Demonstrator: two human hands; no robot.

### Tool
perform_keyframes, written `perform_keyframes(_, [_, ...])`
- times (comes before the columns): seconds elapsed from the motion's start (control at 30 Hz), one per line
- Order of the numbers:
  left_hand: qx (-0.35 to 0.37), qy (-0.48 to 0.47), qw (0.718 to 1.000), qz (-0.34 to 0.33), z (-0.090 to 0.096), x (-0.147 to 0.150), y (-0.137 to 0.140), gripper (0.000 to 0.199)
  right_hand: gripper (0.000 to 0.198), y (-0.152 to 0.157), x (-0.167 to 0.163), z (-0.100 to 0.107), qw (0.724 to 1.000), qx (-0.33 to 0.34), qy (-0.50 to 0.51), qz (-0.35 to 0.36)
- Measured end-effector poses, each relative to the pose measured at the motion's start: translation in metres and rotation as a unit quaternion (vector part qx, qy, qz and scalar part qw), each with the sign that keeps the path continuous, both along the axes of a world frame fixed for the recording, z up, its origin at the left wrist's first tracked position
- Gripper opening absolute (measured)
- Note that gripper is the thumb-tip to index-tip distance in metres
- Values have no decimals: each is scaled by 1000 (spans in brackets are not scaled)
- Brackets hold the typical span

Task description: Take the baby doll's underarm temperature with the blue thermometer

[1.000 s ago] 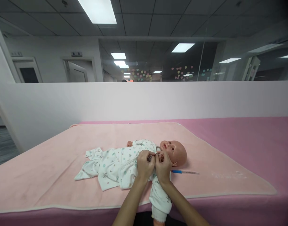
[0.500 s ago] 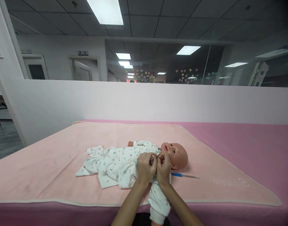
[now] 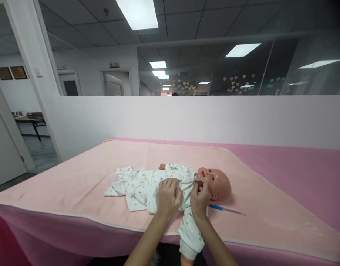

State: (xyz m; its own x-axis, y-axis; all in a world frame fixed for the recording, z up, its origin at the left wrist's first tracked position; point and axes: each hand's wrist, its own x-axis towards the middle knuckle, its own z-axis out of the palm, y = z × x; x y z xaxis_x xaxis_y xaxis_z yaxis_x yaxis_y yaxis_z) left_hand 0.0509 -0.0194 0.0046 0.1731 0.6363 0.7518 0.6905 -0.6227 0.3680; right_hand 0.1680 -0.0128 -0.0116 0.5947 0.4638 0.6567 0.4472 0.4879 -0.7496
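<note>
Where a thin white strip (image 3: 188, 181) runs lengthwise over the chest of the doll (image 3: 221, 184), the right hand (image 3: 199, 200) has its grip pinching the chin end. The left hand (image 3: 167, 196) meets the opposite end; whether it grasps, I can't tell.

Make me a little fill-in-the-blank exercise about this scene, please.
1. The dressed doll lies on its ____.
2. Beside its head lies a slim stick with a ____ end.
3. A thin white strip runs between the person's two ____.
4. The person's ____ hand is nearer the doll's head.

Missing words: back; blue; hands; right.
</note>
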Motion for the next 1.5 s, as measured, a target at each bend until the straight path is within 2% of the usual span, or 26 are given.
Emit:
perform_keyframes(0.1, [2, -3, 1000, -5, -1, 5, 0, 19, 16, 2, -1, 1, 998, 42, -45, -19])
perform_keyframes(0.23, [6, -21, 1000, 13, -2, 5, 4, 14, 21, 0, -4, 0, 992, 63, -105, -32])
perform_keyframes(0.37, [5, -33, 999, 10, -2, 5, 5, 13, 24, -6, -10, 1, 972, 65, -222, 47])
perform_keyframes(0.47, [-8, -55, 998, 11, -2, 6, 5, 16, 24, -8, -12, 3, 957, 33, -272, 96])
perform_keyframes(0.6, [-15, -74, 997, 12, -3, 7, 6, 19, 20, -7, -11, 5, 962, -13, -258, 85])
perform_keyframes(0.87, [-13, -72, 997, 29, -4, 9, 5, 21, 18, -3, -8, -3, 975, -43, -203, 77])
perform_keyframes(1.07, [-16, -43, 998, 37, -2, 10, 2, 19, 16, -4, -7, 0, 976, -42, -199, 70])
perform_keyframes(1.37, [-13, -24, 995, 92, 1, -27, 9, 14, 15, -4, -3, 1, 973, -78, -205, 67])
perform_keyframes(1.5, [-25, -29, 997, 67, 1, -39, 9, 11, 18, -5, -8, 5, 959, -64, -274, 20])
